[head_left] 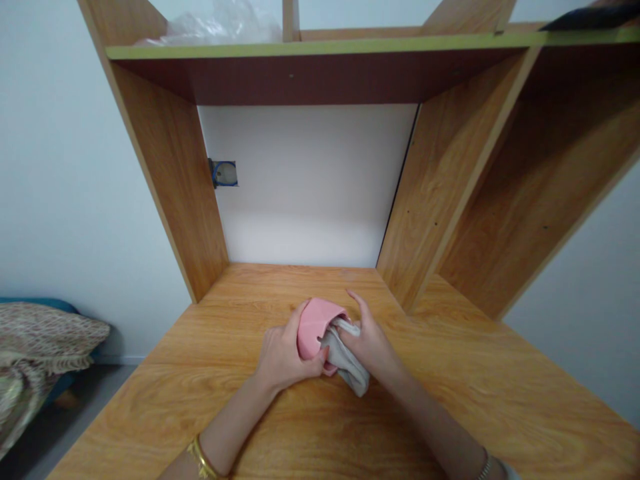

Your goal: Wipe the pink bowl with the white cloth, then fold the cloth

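The left hand (285, 352) clasps the pink container (315, 321), mouth tipped toward the right hand (371, 339), which pinches grey cloth (346, 360) there, 1 digit spread; the cloth's long end slants below that grip.

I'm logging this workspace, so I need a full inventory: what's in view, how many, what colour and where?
Container: 1, pink, in the left hand
Cloth: 1, grey, at the container's mouth
Desk: 1, wood-brown, beneath the hands
Shelf: 1, green-edged, overhead
Upright panels: 3, wood-brown, below shelf
Plastic bag: 1, clear, shelf left
Unclear item: 1, dark, shelf right
Cutout with wire: 1, blue wire, back panel
Back panel: 1, white, behind desk
Throw: 1, cream-brown, far left
Bracelets: 2, gold left, silver right
Left hand: 1, holding container
Right hand: 1, holding cloth
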Demonstrator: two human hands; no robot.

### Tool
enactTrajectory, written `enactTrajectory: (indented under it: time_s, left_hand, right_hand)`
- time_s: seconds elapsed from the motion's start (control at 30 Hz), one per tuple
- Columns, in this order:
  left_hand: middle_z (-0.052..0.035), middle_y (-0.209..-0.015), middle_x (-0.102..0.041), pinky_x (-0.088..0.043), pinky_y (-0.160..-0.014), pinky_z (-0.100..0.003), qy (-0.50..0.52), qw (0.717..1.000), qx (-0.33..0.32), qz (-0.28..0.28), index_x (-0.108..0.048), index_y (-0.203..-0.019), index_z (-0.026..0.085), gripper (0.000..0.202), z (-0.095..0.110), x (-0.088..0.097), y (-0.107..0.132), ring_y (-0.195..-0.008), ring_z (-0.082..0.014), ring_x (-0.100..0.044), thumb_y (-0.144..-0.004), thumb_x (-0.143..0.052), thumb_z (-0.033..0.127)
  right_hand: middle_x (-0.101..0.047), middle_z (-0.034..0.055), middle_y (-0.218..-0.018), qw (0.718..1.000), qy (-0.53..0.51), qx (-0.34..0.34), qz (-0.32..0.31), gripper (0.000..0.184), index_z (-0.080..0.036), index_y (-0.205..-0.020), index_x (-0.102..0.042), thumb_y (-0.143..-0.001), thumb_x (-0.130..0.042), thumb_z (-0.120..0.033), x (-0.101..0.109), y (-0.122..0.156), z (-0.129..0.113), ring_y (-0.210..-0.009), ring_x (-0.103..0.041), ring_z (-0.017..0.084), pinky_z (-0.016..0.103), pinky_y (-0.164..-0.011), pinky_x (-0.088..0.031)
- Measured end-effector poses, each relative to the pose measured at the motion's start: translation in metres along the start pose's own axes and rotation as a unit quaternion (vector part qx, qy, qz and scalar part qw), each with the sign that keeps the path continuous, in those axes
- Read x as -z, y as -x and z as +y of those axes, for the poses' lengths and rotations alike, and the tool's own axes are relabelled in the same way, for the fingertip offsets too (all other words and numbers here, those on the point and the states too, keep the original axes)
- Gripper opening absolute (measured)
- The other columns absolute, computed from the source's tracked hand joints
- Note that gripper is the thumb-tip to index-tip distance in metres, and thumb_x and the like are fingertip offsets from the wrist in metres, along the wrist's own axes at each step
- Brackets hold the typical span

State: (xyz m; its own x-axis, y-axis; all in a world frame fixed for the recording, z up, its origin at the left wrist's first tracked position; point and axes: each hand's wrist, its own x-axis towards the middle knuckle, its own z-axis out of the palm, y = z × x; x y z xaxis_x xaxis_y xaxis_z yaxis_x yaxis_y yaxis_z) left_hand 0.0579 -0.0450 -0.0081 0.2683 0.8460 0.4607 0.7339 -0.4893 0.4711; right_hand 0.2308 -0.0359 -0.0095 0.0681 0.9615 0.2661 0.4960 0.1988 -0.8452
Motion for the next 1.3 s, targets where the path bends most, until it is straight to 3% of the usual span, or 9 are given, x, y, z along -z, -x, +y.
enactTrajectory:
  time_s: [0.1, 0.27, 0.4, 0.57, 0.73, 0.97, 1.17, 1.3]
  left_hand:
    - [-0.0050, -0.077, -0.063, -0.045, -0.066, -0.033, 0.014, 1.000, 0.004, -0.006, -0.028, -0.131, 0.017, 0.076, -0.002, 0.001, -0.001, -0.067, -0.0234, -0.060, -0.067, -0.052, 0.050]
    - [-0.0061, -0.088, -0.062, -0.044, -0.065, -0.032, 0.082, 0.995, 0.047, -0.015, -0.015, -0.135, 0.018, 0.073, 0.000, 0.002, -0.004, -0.070, -0.0217, -0.060, -0.076, -0.046, 0.048]
    - [-0.0103, -0.107, -0.056, -0.043, -0.072, -0.033, 0.156, 0.985, 0.071, -0.022, -0.005, -0.136, 0.018, 0.089, 0.005, 0.000, -0.006, -0.080, -0.0231, -0.059, -0.070, -0.056, 0.050]
    - [-0.0132, -0.107, -0.056, -0.043, -0.075, -0.036, 0.188, 0.977, 0.067, -0.079, -0.010, -0.133, 0.014, 0.090, 0.010, -0.007, -0.002, -0.087, -0.0263, -0.057, -0.068, -0.059, 0.051]
    - [-0.0135, -0.115, -0.051, -0.040, -0.083, -0.035, 0.187, 0.981, 0.055, -0.018, -0.016, -0.128, 0.014, 0.073, 0.009, -0.008, -0.001, -0.100, -0.0241, -0.052, -0.073, -0.055, 0.043]
    - [-0.0099, -0.104, -0.057, -0.044, -0.076, -0.035, 0.117, 0.991, 0.063, -0.002, -0.026, -0.124, 0.017, 0.075, 0.010, -0.001, -0.002, -0.087, -0.0251, -0.058, -0.064, -0.060, 0.046]
    - [-0.0079, -0.087, -0.064, -0.043, -0.072, -0.036, 0.053, 0.997, 0.055, -0.030, -0.035, -0.123, 0.017, 0.075, 0.007, -0.001, -0.001, -0.078, -0.0275, -0.061, -0.060, -0.060, 0.049]
    - [-0.0086, -0.091, -0.064, -0.043, -0.073, -0.036, 0.056, 0.996, 0.062, -0.034, -0.037, -0.123, 0.019, 0.075, 0.005, -0.004, -0.001, -0.081, -0.0289, -0.060, -0.059, -0.061, 0.050]
  right_hand:
    - [-0.054, -0.0060, -0.058, 0.999, -0.044, 0.003, -0.018, 0.061, -0.021, -0.128, -0.025, -0.070, -0.046, -0.017, -0.001, 0.002, -0.001, -0.046, -0.050, 0.011, 0.020, -0.044, -0.039]
    - [-0.058, -0.0030, -0.066, 0.996, -0.080, 0.000, 0.035, 0.060, -0.019, -0.127, -0.025, -0.071, -0.045, -0.016, 0.000, -0.001, 0.003, -0.054, -0.055, 0.013, 0.023, -0.051, -0.044]
    - [-0.060, 0.0005, -0.075, 0.989, -0.116, -0.008, 0.091, 0.059, -0.018, -0.127, -0.025, -0.072, -0.046, -0.019, 0.001, -0.004, 0.006, -0.059, -0.057, 0.014, 0.025, -0.054, -0.046]
    - [-0.061, 0.0042, -0.086, 0.977, -0.189, -0.007, 0.094, 0.056, -0.018, -0.125, -0.025, -0.072, -0.046, -0.022, -0.004, -0.003, 0.002, -0.067, -0.060, 0.016, 0.026, -0.058, -0.049]
    - [-0.062, 0.0033, -0.080, 0.973, -0.225, -0.019, 0.053, 0.058, -0.019, -0.123, -0.026, -0.070, -0.051, -0.024, -0.010, -0.001, 0.000, -0.059, -0.061, 0.016, 0.026, -0.051, -0.049]
    - [-0.062, 0.0006, -0.070, 0.987, -0.145, -0.049, 0.037, 0.078, -0.016, -0.127, -0.021, -0.063, -0.063, -0.032, -0.011, -0.006, 0.010, -0.056, -0.060, 0.017, 0.027, -0.051, -0.047]
    - [-0.052, -0.0055, -0.053, 0.996, 0.022, -0.038, 0.075, 0.074, -0.017, -0.129, -0.025, -0.065, -0.059, -0.034, 0.003, -0.006, 0.007, -0.048, -0.054, 0.016, 0.023, -0.044, -0.039]
    - [-0.044, -0.0084, -0.045, 0.992, 0.090, -0.018, 0.090, 0.072, -0.017, -0.131, -0.026, -0.067, -0.056, -0.032, 0.008, -0.004, 0.005, -0.040, -0.047, 0.013, 0.020, -0.040, -0.031]
